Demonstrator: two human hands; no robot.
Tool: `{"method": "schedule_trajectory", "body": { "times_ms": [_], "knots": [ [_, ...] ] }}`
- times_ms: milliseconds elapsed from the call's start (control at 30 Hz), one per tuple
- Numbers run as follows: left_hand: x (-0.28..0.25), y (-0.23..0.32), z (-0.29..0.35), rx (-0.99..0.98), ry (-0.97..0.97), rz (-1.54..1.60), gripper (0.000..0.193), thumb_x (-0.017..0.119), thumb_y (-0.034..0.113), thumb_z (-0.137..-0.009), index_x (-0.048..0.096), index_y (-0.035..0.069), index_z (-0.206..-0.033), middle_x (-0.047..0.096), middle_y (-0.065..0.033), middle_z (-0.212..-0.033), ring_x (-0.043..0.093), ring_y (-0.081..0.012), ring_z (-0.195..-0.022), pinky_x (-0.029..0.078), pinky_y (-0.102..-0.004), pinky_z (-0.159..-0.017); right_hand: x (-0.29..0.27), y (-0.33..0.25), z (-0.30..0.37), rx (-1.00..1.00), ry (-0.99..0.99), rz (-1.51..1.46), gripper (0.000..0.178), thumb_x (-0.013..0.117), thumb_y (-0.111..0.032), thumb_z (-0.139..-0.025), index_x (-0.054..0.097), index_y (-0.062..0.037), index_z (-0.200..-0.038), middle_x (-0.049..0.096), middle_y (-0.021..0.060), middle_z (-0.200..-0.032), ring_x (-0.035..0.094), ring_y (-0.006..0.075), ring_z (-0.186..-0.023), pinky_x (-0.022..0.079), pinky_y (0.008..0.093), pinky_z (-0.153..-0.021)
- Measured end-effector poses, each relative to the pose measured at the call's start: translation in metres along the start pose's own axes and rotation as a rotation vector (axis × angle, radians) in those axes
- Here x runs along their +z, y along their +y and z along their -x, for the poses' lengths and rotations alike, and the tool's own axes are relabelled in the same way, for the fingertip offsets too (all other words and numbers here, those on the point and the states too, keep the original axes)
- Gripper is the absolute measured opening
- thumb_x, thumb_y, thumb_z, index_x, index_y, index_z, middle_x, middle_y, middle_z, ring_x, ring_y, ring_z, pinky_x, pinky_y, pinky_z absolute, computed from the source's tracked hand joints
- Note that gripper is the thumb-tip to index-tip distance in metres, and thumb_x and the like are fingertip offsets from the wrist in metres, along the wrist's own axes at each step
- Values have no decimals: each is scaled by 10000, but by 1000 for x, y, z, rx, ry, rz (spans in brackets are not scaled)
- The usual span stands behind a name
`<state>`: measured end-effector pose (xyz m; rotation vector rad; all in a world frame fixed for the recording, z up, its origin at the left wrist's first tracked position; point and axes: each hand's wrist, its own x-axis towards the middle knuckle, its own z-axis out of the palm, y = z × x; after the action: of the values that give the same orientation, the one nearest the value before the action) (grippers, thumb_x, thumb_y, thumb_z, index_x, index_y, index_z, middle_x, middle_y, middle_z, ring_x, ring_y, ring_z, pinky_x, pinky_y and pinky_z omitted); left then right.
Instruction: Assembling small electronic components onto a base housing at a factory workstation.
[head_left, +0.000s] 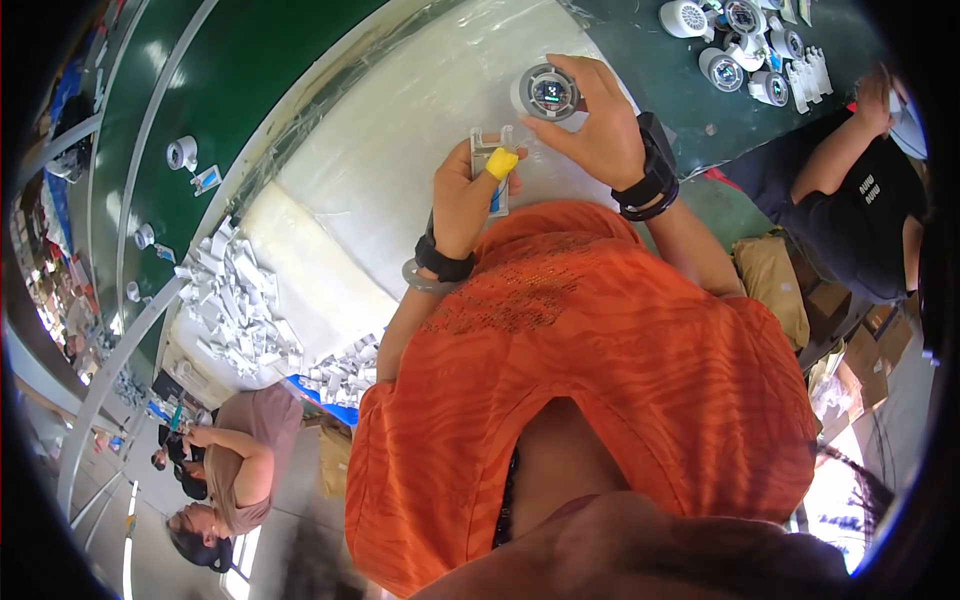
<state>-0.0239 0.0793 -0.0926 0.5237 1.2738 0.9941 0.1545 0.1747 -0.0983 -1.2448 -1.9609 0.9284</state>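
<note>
Fingers (592,85) of the right hand (607,138) clamp a round display unit (550,92), best held steady; the left hand (460,195) pinches a white bracket (481,146).

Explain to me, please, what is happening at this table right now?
A person is handling small parts with both hands. The right grip holds a round white-and-grey unit between thumb and fingers. The left grip, with a yellow wrap on its thumb, holds a white plastic piece. The two items appear apart. A heap of white pieces lies to the left, and similar round units lie at upper right.
</note>
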Motion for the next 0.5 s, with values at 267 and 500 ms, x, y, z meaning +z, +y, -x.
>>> {"method": "schedule_trajectory", "body": {
  "times_ms": [267, 500],
  "knots": [
    [0, -3, 2, 36, 53, -121, 242, 598, 137, -947, 560, -16, -1130, 697, -129, -955, 624, -121, -703, 511, -249, -613, 1, -1, 2, 2, 2, -51, 629, 830, -149, -722, 544, -28, -1269, 568, 131, -1184, 628, 232, -1016, 568, 306, -796],
    [3, -2, 4, -38, 50, 98, 228, 543, 149, -978, 464, -10, -1120, 672, -142, -1032, 649, -145, -717, 556, -264, -573, -1, 0, 2, 70, -23, -45, 626, 829, -149, -725, 542, -22, -1267, 568, 134, -1186, 629, 234, -1020, 571, 309, -796]
  ]
}}
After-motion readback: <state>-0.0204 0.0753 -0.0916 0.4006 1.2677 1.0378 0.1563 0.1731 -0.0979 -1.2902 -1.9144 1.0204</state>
